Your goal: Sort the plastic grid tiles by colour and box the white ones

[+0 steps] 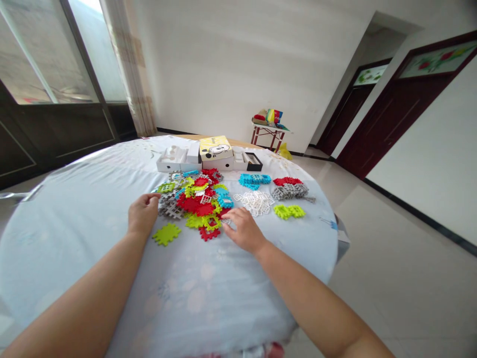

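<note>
A mixed pile of flat, notched plastic building pieces (196, 205) in red, green, blue, grey and white lies on the table between my hands. My left hand (143, 215) is at the pile's left edge, fingers curled together beside the grey pieces (171, 208); whatever they may hold is hidden. A single green piece (166, 234) lies flat near that wrist. At the right edge of the pile, my right hand (244, 229) has its thumb and fingers apart, with the fingertips close to red and white pieces.
To the right stand sorted groups: blue pieces (254, 180), white frames (256, 203), red pieces (287, 181), grey pieces (290, 191) and green pieces (289, 212). Behind the pile are a yellow-topped box (216, 149) and white trays (169, 165). A round cloth-covered table (85, 223) carries everything.
</note>
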The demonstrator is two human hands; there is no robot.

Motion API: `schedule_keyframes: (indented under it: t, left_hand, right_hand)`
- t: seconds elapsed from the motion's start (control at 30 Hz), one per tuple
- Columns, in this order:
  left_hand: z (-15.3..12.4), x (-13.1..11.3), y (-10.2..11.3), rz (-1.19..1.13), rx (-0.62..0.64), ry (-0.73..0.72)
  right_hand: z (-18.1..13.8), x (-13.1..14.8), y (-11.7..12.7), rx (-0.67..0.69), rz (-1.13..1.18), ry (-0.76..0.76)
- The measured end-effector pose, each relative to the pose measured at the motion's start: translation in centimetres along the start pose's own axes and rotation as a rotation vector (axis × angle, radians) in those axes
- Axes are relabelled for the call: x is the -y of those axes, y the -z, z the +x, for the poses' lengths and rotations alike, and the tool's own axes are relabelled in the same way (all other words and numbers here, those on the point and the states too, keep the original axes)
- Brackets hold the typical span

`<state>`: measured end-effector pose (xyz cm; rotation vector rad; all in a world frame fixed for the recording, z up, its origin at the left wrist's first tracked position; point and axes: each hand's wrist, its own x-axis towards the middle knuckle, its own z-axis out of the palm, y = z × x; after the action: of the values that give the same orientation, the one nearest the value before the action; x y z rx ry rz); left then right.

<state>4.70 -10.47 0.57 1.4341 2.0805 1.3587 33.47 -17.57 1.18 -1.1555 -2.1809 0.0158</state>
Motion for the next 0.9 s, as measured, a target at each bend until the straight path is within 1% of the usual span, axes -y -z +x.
schedule_keyframes:
  t: [0.13, 0.2, 0.27, 0.33, 0.4, 0.47, 0.53, 0.6, 0.67, 0.73, 0.8, 0.9]
  left_hand:
    - [-0.2, -0.2, 0.0, 0.019, 0.005, -0.005]
    - [-0.2, -0.2, 0.0, 0.029, 0.002, -0.011]
    - [0.0, -0.1, -0.1, 0.044, -0.002, -0.020]
    - [0.3, 0.0, -0.3, 0.073, 0.001, -0.027]
    - [0.6, 0.1, -0.5, 0.101, 0.015, -0.032]
    - [0.9, 0.1, -0.6, 0.116, 0.030, -0.031]
    - [1.1, 0.1, -0.6, 0.124, 0.040, -0.022]
    - [1.5, 0.0, -0.7, 0.133, 0.047, 0.000]
    - [2.0, 0.1, -0.7, 0.138, 0.042, 0.033]
    - [2.6, 0.2, -0.8, 0.138, 0.021, 0.075]
    - [3.1, 0.3, -0.9, 0.136, -0.009, 0.115]
    - [3.3, 0.3, -1.1, 0.144, -0.051, 0.152]
  right_hand:
    - [1.3, 1.8, -1.8, 0.115, 0.042, 0.002]
    - [1.6, 1.9, -2.4, 0.159, 0.042, -0.008]
    - [1.5, 1.8, -2.4, 0.174, 0.059, -0.020]
    - [1.3, 1.5, -1.6, 0.138, 0.102, -0.040]
    - [0.9, 0.9, -0.4, 0.070, 0.162, -0.086]
    - [0.4, -0.1, 0.9, 0.022, 0.228, -0.174]
    - [-0.2, -1.6, 1.7, 0.027, 0.256, -0.282]
    - [-0.7, -3.3, 2.0, 0.044, 0.214, -0.370]
    - [-1.0, -4.7, 1.7, 0.011, 0.126, -0.415]
    - [-1.2, -5.6, 1.4, -0.049, 0.053, -0.410]
    - [-1.3, -5.7, 1.1, -0.075, 0.010, -0.371]
    - [-1.3, -5.1, 0.8, -0.019, -0.038, -0.322]
